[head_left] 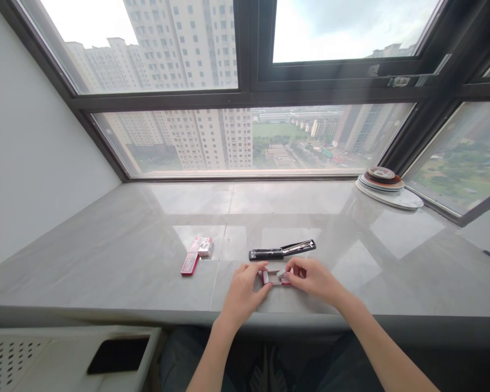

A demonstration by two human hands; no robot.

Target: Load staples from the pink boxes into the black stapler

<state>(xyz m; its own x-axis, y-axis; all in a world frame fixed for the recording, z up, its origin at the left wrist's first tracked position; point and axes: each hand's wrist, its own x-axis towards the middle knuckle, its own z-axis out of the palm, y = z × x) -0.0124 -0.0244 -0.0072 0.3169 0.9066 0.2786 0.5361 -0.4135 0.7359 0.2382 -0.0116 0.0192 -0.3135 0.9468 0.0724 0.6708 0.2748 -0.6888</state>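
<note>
Grey, glossy tile is covering the counter [126, 256], and both hands are working near its front edge. Between them a small red-edged box [265, 277] is lying open on the tile. The left hand [243, 288] is spreading thumb and forefinger around the box's left end, the tips touching its far and near sides and holding it there. The right hand [312, 277] is bringing thumb and finger narrowly together over the other end, pinching a small grey strip [281, 274]; its remaining fingers are curling in, and part of the box is hiding beneath them.

Just beyond the hands a black stapler [267, 254] is lying hinged wide, its upper part slanting up to the right and its metal inside showing. To the left of the left hand, well apart, red-and-white packs [189, 264] are sitting together, one standing taller than those touching it. Far beyond the right hand, plates [381, 179] are resting in a stack in the corner by the window [245, 99]. Past the glass, pale towers [183, 43] are rising. Below the left hand, to its left, a white unit [65, 362] is standing under the counter's edge.
</note>
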